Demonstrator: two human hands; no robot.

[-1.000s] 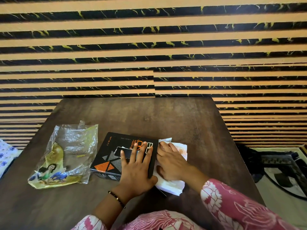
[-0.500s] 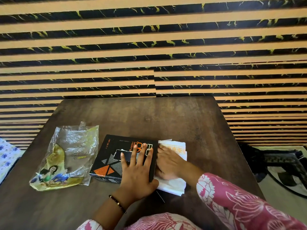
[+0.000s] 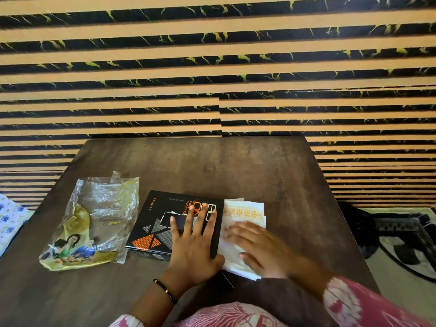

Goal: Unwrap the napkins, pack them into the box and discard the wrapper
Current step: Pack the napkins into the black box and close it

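Note:
A black box with orange and grey triangles lies flat near the front of the dark wooden table. My left hand rests palm down on its right half, fingers spread. A stack of white napkins with an orange patterned band sticks out of the box's right side. My right hand lies flat on the napkins, fingers pointing left toward the box. The empty clear and yellow wrapper lies crumpled to the left of the box, apart from both hands.
A striped tan and black wall rises just behind the table's far edge. A blue-flowered cloth shows at the left edge. On the floor at the right lie a rug and a dark object.
My right hand has slid back toward me along the napkins, uncovering their orange band. The left hand stays pressed on the box. The wrapper has not moved.

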